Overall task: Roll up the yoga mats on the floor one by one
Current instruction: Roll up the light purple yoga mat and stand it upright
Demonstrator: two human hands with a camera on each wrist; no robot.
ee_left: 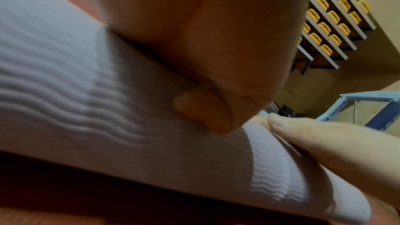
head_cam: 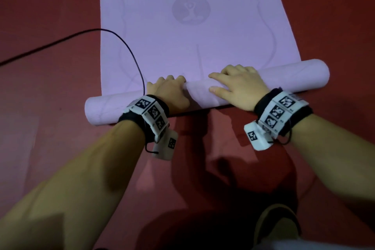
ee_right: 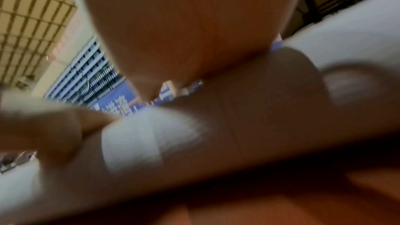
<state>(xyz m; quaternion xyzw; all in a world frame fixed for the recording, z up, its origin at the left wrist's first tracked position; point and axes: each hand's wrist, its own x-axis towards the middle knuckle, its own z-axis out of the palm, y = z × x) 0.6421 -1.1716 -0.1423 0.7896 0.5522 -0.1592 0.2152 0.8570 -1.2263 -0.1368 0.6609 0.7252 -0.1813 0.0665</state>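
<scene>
Rolling is under way: we judge the lilac yoga mat partly rolled, a thick roll lying across its near end on the red floor. Our left hand curls its fingers over the roll; our right hand presses flatter (fingers spread). Next we should push forward evenly, keeping the ends aligned.
</scene>
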